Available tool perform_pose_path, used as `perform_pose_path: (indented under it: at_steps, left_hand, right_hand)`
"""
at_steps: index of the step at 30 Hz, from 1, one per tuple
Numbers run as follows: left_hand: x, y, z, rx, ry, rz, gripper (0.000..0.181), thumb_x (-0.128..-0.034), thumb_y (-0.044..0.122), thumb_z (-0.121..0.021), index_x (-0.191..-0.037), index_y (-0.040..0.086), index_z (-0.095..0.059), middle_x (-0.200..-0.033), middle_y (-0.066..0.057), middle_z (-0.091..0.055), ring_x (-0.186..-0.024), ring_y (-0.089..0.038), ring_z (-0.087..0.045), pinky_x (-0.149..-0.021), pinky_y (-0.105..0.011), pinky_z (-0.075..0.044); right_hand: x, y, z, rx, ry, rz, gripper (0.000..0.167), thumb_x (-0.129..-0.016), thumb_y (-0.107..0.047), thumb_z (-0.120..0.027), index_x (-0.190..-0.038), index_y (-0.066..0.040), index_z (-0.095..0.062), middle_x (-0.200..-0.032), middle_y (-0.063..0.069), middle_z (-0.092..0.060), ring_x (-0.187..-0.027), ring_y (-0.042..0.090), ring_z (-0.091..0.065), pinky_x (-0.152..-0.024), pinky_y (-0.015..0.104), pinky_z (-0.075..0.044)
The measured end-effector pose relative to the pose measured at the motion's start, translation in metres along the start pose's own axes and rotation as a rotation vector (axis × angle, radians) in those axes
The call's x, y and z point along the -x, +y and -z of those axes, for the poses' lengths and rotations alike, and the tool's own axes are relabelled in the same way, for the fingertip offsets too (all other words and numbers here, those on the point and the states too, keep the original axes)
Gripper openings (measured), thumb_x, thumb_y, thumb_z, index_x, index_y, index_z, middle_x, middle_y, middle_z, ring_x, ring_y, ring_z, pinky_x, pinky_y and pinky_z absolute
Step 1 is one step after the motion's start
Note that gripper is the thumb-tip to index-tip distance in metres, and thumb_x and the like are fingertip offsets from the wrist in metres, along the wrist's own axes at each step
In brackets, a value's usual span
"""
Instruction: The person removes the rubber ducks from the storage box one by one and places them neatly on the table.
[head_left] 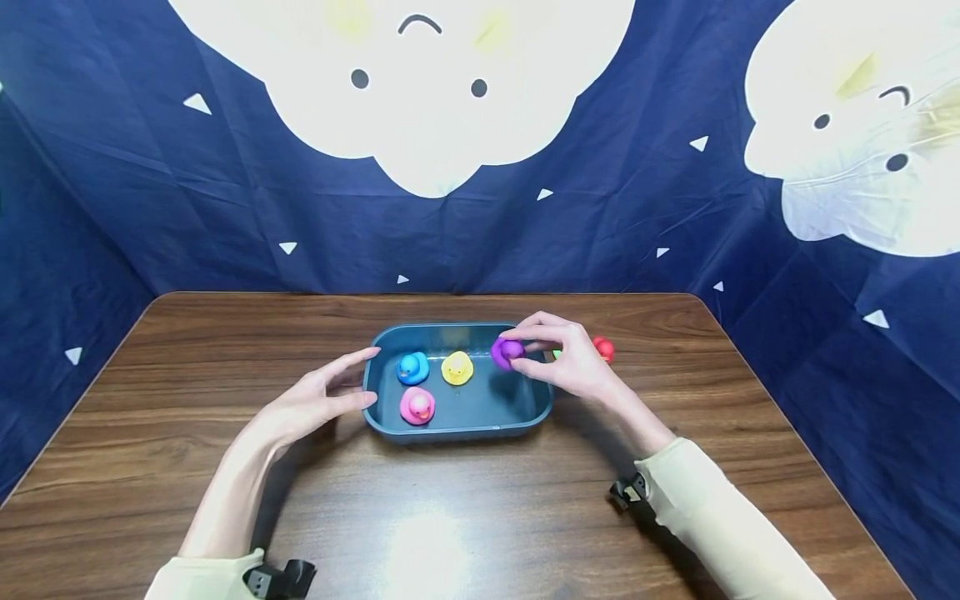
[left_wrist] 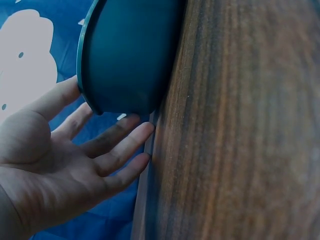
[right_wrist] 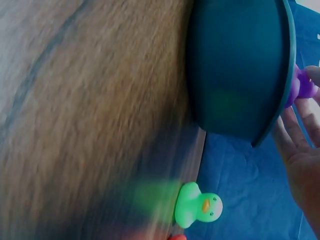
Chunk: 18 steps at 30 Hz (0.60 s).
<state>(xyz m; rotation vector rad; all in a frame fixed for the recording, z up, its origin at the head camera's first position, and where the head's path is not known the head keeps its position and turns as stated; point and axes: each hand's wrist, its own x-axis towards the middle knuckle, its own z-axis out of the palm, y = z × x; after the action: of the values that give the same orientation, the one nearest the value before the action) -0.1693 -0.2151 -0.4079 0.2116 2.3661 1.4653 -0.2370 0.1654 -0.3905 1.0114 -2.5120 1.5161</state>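
Note:
My right hand (head_left: 566, 357) pinches a purple rubber duck (head_left: 507, 352) between thumb and fingers over the right end of a dark teal tub (head_left: 465, 432). In the tub sit a blue duck (head_left: 413, 368), a yellow duck (head_left: 457, 368) and a pink duck (head_left: 417, 406). My left hand (head_left: 307, 404) rests against the tub's left end, fingers spread and fairly straight, fingertips at the rim. In the right wrist view the purple duck (right_wrist: 301, 86) shows just past the rim, partly hidden by fingers.
On the wooden table (head_left: 247, 350), right of the tub, stand a green duck (right_wrist: 195, 205) and a red duck (head_left: 604, 349), mostly hidden behind my right hand in the head view. A blue cloth (head_left: 225, 208) with white clouds hangs behind the table.

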Motion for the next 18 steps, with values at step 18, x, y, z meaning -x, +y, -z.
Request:
perform_pose_path:
  at_steps: [18]
  left_hand:
    - [0.001,-0.003,-0.001,0.009,0.009,-0.043,0.073,-0.0993,0.031,-0.068,-0.162,0.019,-0.033,-0.157,-0.023,-0.047,-0.147,-0.041,-0.045,-0.12,-0.06,-0.036]
  right_hand:
    - [0.017,0.01,0.03,0.035,0.071,-0.012,0.035,-0.087,-0.01,-0.083,-0.121,-0.015,-0.077,-0.113,0.004,-0.07,-0.107,0.01,-0.067,-0.092,0.029,-0.06]
